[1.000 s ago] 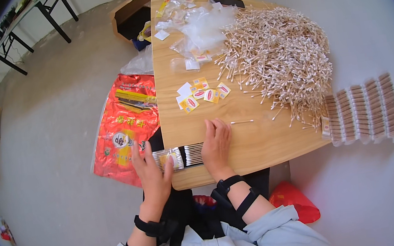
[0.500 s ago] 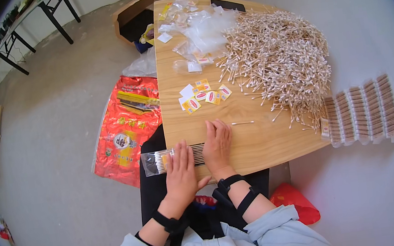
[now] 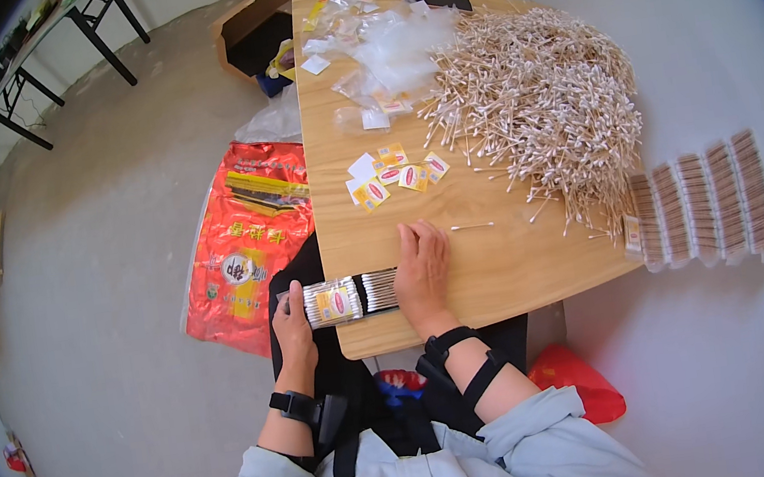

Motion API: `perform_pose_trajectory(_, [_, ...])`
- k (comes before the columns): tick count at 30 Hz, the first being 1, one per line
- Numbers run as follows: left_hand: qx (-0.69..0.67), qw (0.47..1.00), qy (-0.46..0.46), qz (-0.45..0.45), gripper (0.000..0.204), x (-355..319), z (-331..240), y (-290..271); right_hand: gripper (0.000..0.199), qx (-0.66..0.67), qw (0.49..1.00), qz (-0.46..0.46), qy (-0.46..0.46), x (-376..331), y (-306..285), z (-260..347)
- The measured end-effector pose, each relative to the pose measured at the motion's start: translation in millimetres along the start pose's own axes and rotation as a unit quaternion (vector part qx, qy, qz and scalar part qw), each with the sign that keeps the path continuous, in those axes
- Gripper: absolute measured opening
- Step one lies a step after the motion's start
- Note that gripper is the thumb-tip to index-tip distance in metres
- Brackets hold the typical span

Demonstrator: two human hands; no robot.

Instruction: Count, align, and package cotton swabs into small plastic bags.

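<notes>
My left hand (image 3: 292,324) is closed on the outer end of a clear packet of cotton swabs (image 3: 318,304), with a yellow-and-white card inside, which juts past the table's left edge. A dark gap separates this packet from a second row of swabs (image 3: 379,290) in the same strip. My right hand (image 3: 424,272) lies over the right end of that row, fingers stretched out on the tabletop and pointing away from me; it hides what is beneath. A single cotton swab (image 3: 472,226) lies just right of my right hand.
A large heap of cotton swabs (image 3: 540,109) covers the table's far right. Filled packet strips (image 3: 701,203) hang over the right edge. Small cards (image 3: 390,175) and clear plastic bags (image 3: 395,51) lie farther back. A red bag (image 3: 242,248) is left of the table.
My left hand has moved left from on top of the packet to its outer end and gripped it. The packet's card now shows. My right hand stays almost in place.
</notes>
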State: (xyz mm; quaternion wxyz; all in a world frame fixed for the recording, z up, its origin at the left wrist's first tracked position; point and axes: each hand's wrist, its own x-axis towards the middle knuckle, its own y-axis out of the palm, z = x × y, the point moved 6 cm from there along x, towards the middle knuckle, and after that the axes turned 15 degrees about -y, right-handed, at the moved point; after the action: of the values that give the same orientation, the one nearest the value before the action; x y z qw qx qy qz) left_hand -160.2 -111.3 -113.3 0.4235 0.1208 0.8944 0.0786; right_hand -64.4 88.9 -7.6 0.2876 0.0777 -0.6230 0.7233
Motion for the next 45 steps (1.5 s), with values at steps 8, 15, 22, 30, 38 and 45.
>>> perform_pose_trajectory(8, [-0.043, 0.996, -0.069, 0.026, 0.039, -5.4, 1.4, 12.6, 0.037, 0.013, 1.000, -0.003, -0.001, 2.9, 1.1, 3.6])
perform_pose_trajectory(15, [-0.046, 0.997, -0.060, 0.018, 0.037, -0.3, 7.6, 10.4, 0.036, 0.024, 1.000, 0.012, -0.005, 3.6, 9.0, 9.9])
perform_pose_trajectory(22, [-0.008, 1.000, 0.013, -0.009, 0.032, 1.2, 3.0, 4.9, 0.035, 0.034, 0.999, 0.012, -0.013, 9.3, 18.5, 35.2])
perform_pose_trajectory(30, [0.071, 0.987, 0.131, -0.066, 0.035, -25.3, -26.4, 17.1, 0.039, 0.118, 0.993, -0.027, 0.010, 11.2, 22.0, 39.8])
perform_pose_trajectory(38, [0.097, 0.994, 0.036, -0.033, 0.035, -6.4, -15.1, -2.8, 0.033, 0.522, 0.778, -0.198, 0.287, -34.6, 17.4, 8.8])
perform_pose_trajectory(45, [0.118, 0.984, 0.123, -0.042, 0.036, -11.1, -20.1, 4.3, 0.040, 0.547, 0.782, -0.126, 0.272, -35.9, 25.6, 48.1])
